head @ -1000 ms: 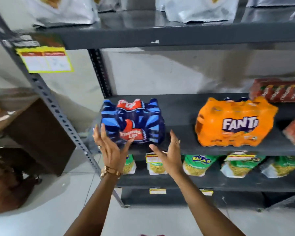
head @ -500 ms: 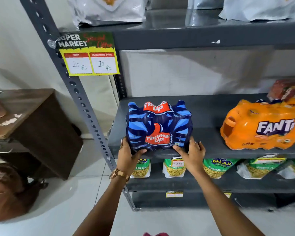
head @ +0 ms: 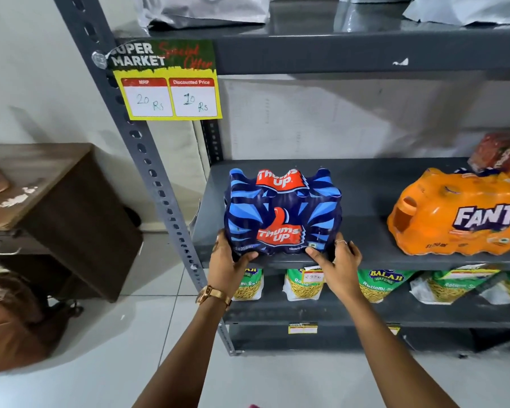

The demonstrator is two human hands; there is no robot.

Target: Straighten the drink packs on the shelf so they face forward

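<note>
Lettering on the blue drink pack reads "Thums Up" twice, facing forward at the front edge of the grey metal shelf. The left hand and right hand clasp its lower corners, fingers curled around them. An orange "Fanta" pack sits well apart to the right. A shelf sign reads "Super Market", "20 Rs", "10 Rs". "Balaji Wafers" bags lie below. White floor tiles; brown table at left.

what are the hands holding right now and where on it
Both hands grip the blue Thums Up pack by its bottom front corners: left hand on the lower left corner, right hand on the lower right.
</note>
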